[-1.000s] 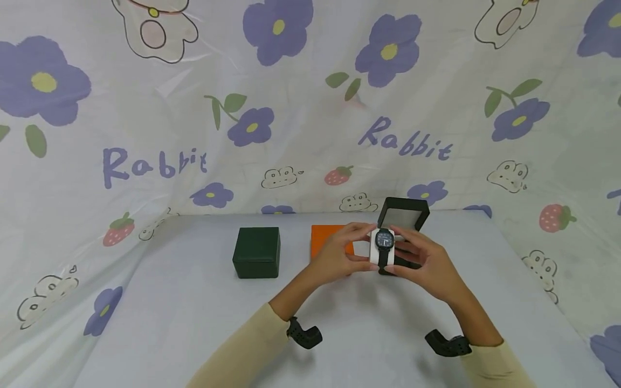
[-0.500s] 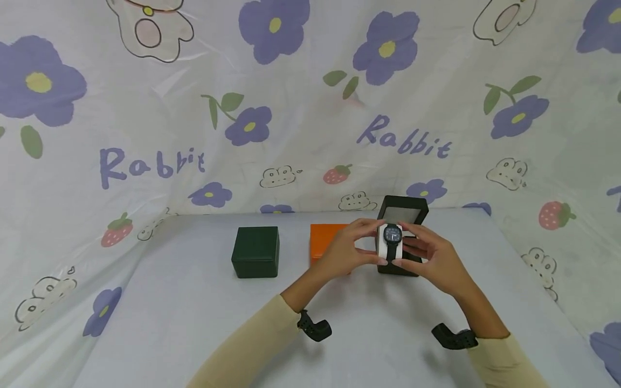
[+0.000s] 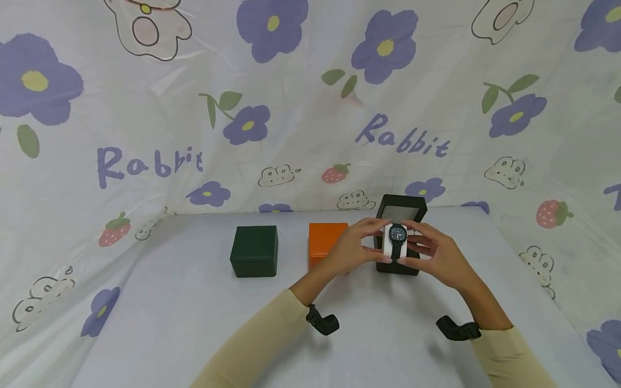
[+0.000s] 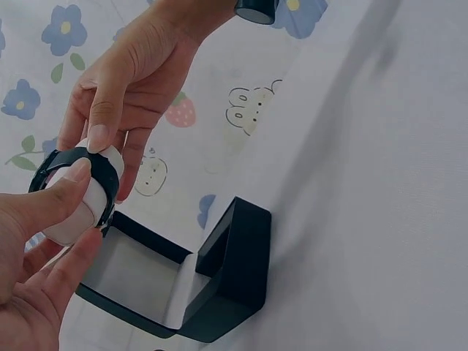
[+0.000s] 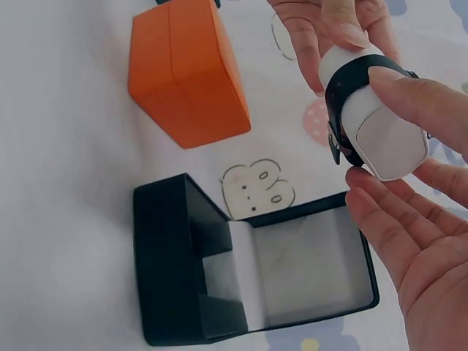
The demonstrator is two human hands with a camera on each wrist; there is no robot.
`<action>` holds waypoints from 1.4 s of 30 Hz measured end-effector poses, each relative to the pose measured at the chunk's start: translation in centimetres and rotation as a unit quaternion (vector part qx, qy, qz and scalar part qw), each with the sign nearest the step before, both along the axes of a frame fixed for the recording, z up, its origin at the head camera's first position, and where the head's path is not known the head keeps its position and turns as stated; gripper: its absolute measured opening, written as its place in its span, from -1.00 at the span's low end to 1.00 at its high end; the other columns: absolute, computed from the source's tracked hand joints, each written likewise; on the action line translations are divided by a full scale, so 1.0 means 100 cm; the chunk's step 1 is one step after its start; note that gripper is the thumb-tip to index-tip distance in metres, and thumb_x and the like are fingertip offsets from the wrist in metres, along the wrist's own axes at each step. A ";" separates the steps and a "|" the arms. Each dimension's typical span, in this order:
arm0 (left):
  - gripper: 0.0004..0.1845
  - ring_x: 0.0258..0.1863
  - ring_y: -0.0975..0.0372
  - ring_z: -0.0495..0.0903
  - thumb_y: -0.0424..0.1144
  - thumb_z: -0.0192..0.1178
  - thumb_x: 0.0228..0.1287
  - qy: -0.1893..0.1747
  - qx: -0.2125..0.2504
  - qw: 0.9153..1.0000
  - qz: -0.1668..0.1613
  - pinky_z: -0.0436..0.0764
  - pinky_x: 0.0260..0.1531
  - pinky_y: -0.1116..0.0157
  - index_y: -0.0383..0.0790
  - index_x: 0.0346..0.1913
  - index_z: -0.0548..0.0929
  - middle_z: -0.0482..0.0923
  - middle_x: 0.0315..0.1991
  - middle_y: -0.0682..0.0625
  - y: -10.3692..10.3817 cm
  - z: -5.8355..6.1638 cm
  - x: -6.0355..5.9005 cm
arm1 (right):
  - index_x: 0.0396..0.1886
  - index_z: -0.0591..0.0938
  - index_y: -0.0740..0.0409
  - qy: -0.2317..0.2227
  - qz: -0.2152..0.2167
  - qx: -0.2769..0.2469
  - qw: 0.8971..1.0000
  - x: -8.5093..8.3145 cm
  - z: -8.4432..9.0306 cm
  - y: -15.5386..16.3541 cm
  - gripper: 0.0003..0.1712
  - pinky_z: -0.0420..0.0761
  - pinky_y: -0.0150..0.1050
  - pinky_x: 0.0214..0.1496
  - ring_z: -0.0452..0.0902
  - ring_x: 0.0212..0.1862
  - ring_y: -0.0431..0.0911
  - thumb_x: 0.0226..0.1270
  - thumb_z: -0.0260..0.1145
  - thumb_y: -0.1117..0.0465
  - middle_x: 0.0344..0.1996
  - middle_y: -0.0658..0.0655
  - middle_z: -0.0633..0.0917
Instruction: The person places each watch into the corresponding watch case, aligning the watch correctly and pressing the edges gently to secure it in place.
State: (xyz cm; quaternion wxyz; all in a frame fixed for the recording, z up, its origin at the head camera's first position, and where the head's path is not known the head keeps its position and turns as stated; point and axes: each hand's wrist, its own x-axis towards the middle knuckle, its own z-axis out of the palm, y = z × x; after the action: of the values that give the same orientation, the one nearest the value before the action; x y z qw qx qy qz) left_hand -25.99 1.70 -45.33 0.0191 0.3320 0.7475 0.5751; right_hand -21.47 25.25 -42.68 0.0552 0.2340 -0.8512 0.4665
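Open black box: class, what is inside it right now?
The open black box shows only pale lining. The watch on its white cushion is held above it by both hands; part of the interior is hidden.

"Rabbit" twice in purple on the flowered backdrop cloth (image 3: pixel 301 134)

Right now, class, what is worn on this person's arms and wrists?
Both arms wear long, pale cream sleeves reaching the wrists. A black strap with a small black mount sits at the left wrist and another at the right wrist. The left hand and right hand are bare.
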 end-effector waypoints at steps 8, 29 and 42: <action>-0.11 0.23 0.19 0.54 -0.20 0.60 0.00 0.005 -0.058 0.998 0.035 0.66 -0.13 0.52 -0.04 0.46 0.47 0.46 0.37 0.07 0.008 -0.005 -0.004 | 0.48 0.40 0.19 -0.012 -0.012 0.030 0.999 -0.005 -0.005 0.007 -0.09 0.59 0.11 0.18 0.58 0.19 0.30 0.15 0.60 0.26 0.32 0.33 0.51; -0.12 0.32 0.13 0.46 -0.02 0.56 0.07 0.049 -0.203 0.973 0.097 0.49 0.32 0.25 -0.09 0.47 0.45 0.40 0.38 -0.07 0.033 -0.016 -0.011 | 0.42 0.48 0.18 -0.003 -0.012 0.070 0.997 -0.021 -0.022 0.029 -0.15 0.56 0.17 0.22 0.35 0.39 0.28 0.13 0.61 0.22 0.38 0.32 0.47; -0.11 0.35 0.07 0.41 0.03 0.53 0.09 0.032 -0.241 0.962 0.121 0.52 0.30 0.20 -0.02 0.50 0.41 0.32 0.43 -0.13 0.045 -0.032 -0.018 | 0.47 0.40 0.26 -0.029 0.001 0.073 0.997 -0.031 -0.039 0.035 -0.16 0.43 0.40 0.27 0.25 0.43 0.35 0.23 0.54 0.25 0.41 0.37 0.39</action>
State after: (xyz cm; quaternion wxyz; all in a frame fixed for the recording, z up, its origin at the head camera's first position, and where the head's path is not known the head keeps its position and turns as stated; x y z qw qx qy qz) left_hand -27.82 6.17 -48.53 0.0053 0.2431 0.8987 0.3649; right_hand -24.56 28.80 -46.60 0.0126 0.2244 -0.8841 0.4097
